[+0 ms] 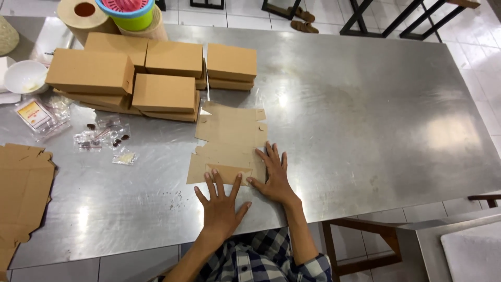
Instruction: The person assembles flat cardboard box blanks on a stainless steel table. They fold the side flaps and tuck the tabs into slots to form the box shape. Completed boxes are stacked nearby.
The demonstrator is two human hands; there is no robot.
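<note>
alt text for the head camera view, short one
Both hands press flat on an unfolded cardboard box blank on a steel table: left hand on its near flap, right hand at its right edge. Folded boxes are stacked behind.

You have one flat cardboard box blank (229, 143) under your two hands, left hand (220, 206) and right hand (274, 175). One stack of further blanks (21, 193) lies left. One white bowl (25, 76) and two tape rolls (86, 18) stand behind the assembled boxes (156, 73), whose count you cannot tell.
</note>
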